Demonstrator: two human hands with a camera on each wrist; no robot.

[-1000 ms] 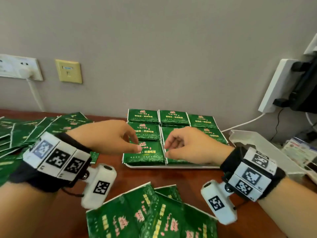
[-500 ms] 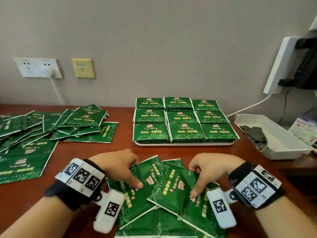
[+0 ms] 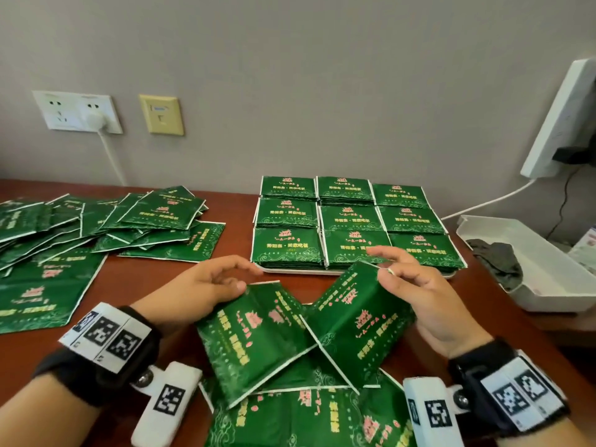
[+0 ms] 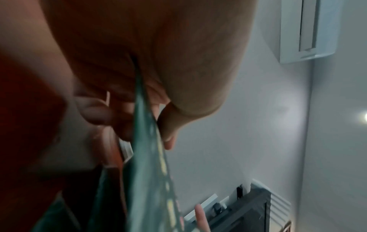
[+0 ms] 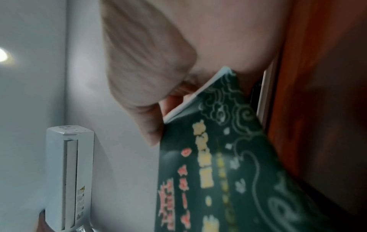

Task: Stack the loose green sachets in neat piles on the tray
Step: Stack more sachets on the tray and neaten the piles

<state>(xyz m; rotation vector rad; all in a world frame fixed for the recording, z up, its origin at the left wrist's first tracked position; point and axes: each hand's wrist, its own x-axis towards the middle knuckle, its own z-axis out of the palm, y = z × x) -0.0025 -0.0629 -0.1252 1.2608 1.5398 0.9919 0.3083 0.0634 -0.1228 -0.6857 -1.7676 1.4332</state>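
My left hand (image 3: pixel 225 285) pinches the top edge of one green sachet (image 3: pixel 254 337) between thumb and fingers; the left wrist view shows that sachet (image 4: pixel 147 141) edge-on under the thumb. My right hand (image 3: pixel 406 285) grips a second green sachet (image 3: pixel 361 321) at its upper corner, which also fills the right wrist view (image 5: pixel 218 164). Both sachets are lifted and tilted above several loose sachets (image 3: pixel 306 417) at the table's near edge. Behind the hands, the white tray (image 3: pixel 354 273) carries neat sachet piles (image 3: pixel 351 221) in three rows of three.
A big heap of loose green sachets (image 3: pixel 96 227) covers the left of the wooden table. A white bin (image 3: pixel 548 285) with a dark cloth sits right of the tray. Wall sockets (image 3: pixel 77 111) with a plugged cord and a white device (image 3: pixel 561 121) are behind.
Both hands drew back from the tray to the near pile, took hold of one sachet each and have now lifted them off the pile.
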